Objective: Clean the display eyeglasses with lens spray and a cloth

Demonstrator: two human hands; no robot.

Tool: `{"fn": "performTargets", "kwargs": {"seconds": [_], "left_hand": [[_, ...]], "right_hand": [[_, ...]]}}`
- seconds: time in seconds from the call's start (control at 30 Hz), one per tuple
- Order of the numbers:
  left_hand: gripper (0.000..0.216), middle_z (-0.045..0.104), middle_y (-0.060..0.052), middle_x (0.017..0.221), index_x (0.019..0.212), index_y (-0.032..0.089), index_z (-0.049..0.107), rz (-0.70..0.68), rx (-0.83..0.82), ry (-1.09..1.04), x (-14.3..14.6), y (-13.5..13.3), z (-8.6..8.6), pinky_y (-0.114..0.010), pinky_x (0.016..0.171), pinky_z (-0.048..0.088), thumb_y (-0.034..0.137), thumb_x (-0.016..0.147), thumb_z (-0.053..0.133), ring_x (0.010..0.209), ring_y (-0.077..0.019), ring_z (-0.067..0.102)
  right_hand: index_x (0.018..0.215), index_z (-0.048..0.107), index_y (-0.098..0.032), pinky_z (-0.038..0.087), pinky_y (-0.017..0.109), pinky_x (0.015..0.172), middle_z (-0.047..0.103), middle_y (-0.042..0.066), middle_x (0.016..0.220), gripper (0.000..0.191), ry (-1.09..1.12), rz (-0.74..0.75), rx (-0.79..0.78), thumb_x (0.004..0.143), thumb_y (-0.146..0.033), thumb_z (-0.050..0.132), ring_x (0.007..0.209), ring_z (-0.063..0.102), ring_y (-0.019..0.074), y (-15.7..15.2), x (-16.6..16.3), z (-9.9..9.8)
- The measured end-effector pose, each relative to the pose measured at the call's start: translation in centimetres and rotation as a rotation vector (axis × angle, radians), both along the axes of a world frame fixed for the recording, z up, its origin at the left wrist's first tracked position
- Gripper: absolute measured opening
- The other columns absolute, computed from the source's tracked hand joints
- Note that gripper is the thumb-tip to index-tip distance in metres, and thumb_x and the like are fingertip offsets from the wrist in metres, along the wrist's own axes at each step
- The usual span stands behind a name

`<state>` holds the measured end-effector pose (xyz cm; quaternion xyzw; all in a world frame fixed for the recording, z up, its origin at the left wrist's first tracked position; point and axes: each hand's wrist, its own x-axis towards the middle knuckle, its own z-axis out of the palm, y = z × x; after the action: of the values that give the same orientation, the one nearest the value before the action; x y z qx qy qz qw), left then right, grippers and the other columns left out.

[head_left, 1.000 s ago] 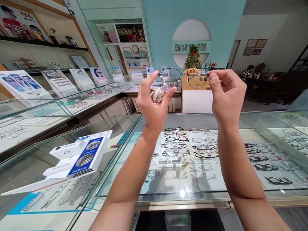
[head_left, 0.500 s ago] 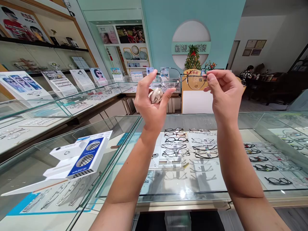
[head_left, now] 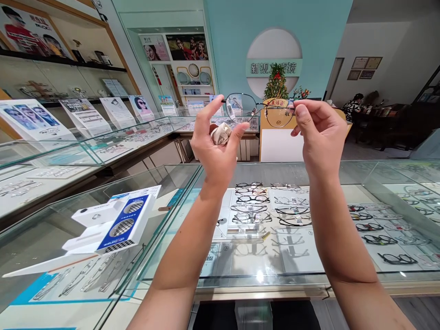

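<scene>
A pair of thin dark-rimmed eyeglasses (head_left: 262, 105) is held up at eye height above the glass counter, lenses facing me. The index finger and thumb of my left hand (head_left: 216, 146) are at the left lens, fingertip by the outer corner and thumb at the lower rim. A crumpled whitish cloth (head_left: 221, 134) is tucked in that palm. My right hand (head_left: 325, 137) pinches the right end of the frame between thumb and fingers. The temples are mostly hidden behind the lenses and the right hand.
Below my arms a glass display case (head_left: 261, 282) holds rows of eyeglasses (head_left: 253, 200). A white and blue cardboard display (head_left: 125, 224) lies on the glass at left. Card signs (head_left: 113, 112) line the far-left counter. A person (head_left: 354, 106) sits at the back right.
The eyeglasses have tilted slightly, the left lens moving a little left and up. The cloth has shifted slightly with my left hand. My right hand keeps its pinch.
</scene>
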<state>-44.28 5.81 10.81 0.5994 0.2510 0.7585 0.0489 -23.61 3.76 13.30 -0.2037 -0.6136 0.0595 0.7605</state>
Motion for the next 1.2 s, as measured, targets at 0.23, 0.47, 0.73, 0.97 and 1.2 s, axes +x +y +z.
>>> {"fn": "performTargets", "kwargs": {"seconds": [0.23,0.47,0.73,0.97,1.2], "left_hand": [[0.060,0.067,-0.004,0.155,0.144,0.031,0.065,0.023,0.084,0.037,-0.3,-0.2,0.0,-0.045,0.107,0.062,0.063,0.097,0.084,0.157,-0.0351,0.055],[0.062,0.067,-0.007,0.153,0.144,0.038,0.063,0.070,0.176,0.082,-0.3,2.0,-0.5,-0.044,0.106,0.064,0.066,0.093,0.084,0.153,-0.0346,0.059],[0.060,0.063,-0.007,0.155,0.138,0.040,0.063,-0.136,0.011,0.017,0.6,-0.7,0.6,-0.042,0.104,0.065,0.063,0.090,0.090,0.158,-0.0336,0.055],[0.068,0.068,-0.008,0.145,0.135,0.039,0.060,-0.173,-0.085,-0.003,0.9,-1.0,1.0,-0.043,0.102,0.063,0.070,0.084,0.091,0.153,-0.0342,0.060],[0.063,0.076,-0.009,0.134,0.133,0.036,0.059,-0.213,-0.157,-0.041,1.3,-2.5,1.2,-0.035,0.082,0.065,0.072,0.089,0.086,0.133,-0.0291,0.074]], "right_hand": [[0.113,0.083,-0.033,0.068,0.040,0.070,0.081,0.004,0.112,0.031,-0.038,-0.024,-0.008,0.101,-0.061,0.078,0.099,0.079,0.0251,0.5,-0.1,-0.4],[0.118,0.081,-0.033,0.068,0.039,0.070,0.081,0.005,0.113,0.031,-0.029,-0.017,-0.022,0.103,-0.060,0.075,0.107,0.080,0.0273,0.0,-0.1,-0.3],[0.119,0.077,-0.034,0.070,0.045,0.082,0.081,0.006,0.122,0.044,-0.035,-0.028,-0.104,0.100,-0.073,0.072,0.118,0.079,0.0303,0.7,0.6,-0.5],[0.111,0.075,-0.033,0.067,0.044,0.090,0.081,0.006,0.120,0.039,-0.031,0.001,-0.154,0.099,-0.070,0.076,0.120,0.079,0.0282,0.6,1.0,-0.2],[0.109,0.073,-0.031,0.062,0.041,0.081,0.083,0.006,0.113,0.040,-0.055,0.080,-0.239,0.099,-0.070,0.074,0.110,0.080,0.0246,1.7,1.9,-0.6]]}}
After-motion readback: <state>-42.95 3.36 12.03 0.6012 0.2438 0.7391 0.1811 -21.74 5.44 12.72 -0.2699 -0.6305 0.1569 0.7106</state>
